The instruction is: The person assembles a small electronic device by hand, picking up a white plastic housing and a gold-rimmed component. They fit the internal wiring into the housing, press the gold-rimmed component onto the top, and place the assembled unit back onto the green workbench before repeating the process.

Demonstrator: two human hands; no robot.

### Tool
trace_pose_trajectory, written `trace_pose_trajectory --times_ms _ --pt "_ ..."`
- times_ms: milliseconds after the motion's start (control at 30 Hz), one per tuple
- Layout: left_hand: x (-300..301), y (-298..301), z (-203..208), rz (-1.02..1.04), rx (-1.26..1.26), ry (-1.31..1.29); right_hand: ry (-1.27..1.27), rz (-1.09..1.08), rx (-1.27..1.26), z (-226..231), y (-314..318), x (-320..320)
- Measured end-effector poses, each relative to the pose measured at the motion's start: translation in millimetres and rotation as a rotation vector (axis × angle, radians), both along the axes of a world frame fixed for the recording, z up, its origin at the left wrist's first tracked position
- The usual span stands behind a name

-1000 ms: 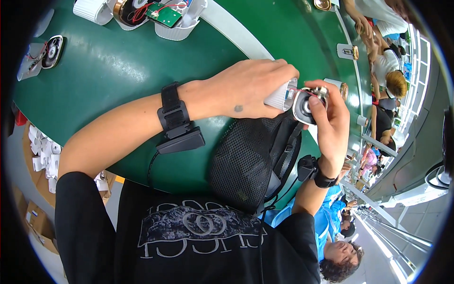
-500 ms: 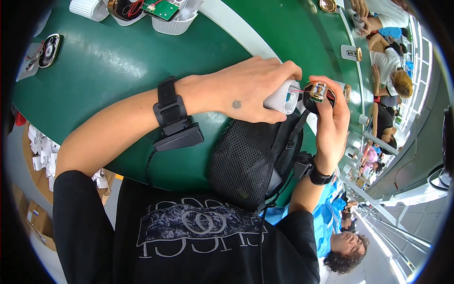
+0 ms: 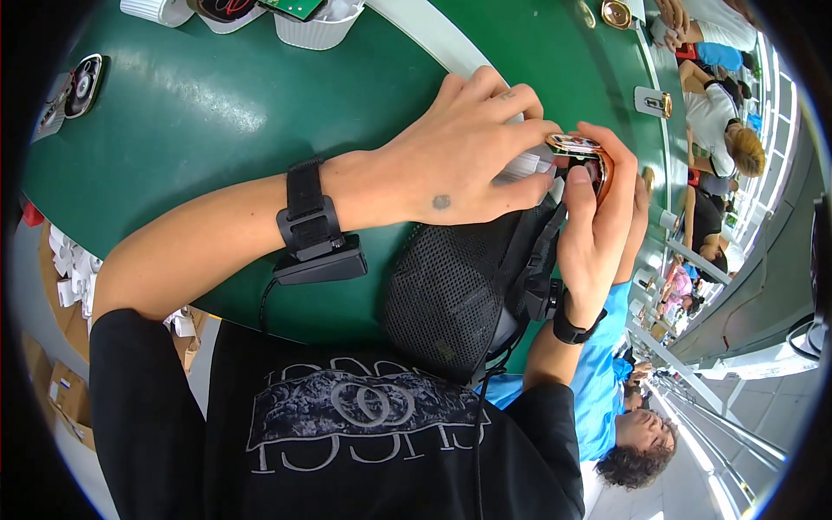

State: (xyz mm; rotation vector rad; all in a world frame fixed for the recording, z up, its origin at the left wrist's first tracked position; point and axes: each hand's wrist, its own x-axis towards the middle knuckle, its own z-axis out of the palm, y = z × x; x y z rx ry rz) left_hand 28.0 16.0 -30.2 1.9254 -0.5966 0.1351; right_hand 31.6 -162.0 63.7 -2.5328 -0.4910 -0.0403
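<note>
My left hand (image 3: 459, 160) has its fingers bent over a white ribbed plastic housing (image 3: 530, 163), most of which they hide. In my right hand (image 3: 598, 230) sits a round black cap with a gold-orange rim (image 3: 601, 178), thumb on its inner side and fingers behind. A small gold-edged piece (image 3: 574, 143) stands tilted at the top of the cap, by my left fingertips. The housing's open end faces the cap, close beside it. Whether they touch is hidden. Both wrists wear black straps with small devices.
A black mesh bag (image 3: 446, 290) lies on the green table (image 3: 199, 113) just below my hands. White ribbed housings (image 3: 319, 33) and a green circuit board (image 3: 299, 7) are at the far left, with a black oval part (image 3: 84, 85) nearer. A co-worker in blue (image 3: 607, 355) is close on the right.
My hands have come closer together. The small gold-edged piece has turned from face-on to nearly edge-on, and my left fingers have spread and shifted over the housing.
</note>
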Motion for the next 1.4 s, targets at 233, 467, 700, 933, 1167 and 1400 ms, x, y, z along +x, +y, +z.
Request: trace_pose_trajectory --times_ms 233,467,700,933,1167,1400 --pt "10.3 3.1 -8.5 -0.046 -0.09 -0.047 0.086 -0.031 0.099 8.6 -5.3 -2.7" --pt "8.4 13.6 -9.7 -0.066 -0.188 -0.014 0.519 -0.238 0.055 38.0 -29.3 3.3" --pt "11.4 11.0 -11.9 -0.011 -0.186 -0.051 0.69 0.22 0.636 -2.4 -62.3 6.4" --pt "11.3 13.4 -15.4 0.037 -0.157 -0.142 0.157 0.142 0.031 11.8 -69.6 13.2" --pt "10.8 7.9 -10.9 -0.032 -0.103 -0.134 0.61 -0.175 0.648 33.6 -49.3 14.3" --pt "15.1 5.5 -12.4 -0.025 -0.098 -0.152 0.267 -0.017 0.262 28.0 -47.8 17.8"
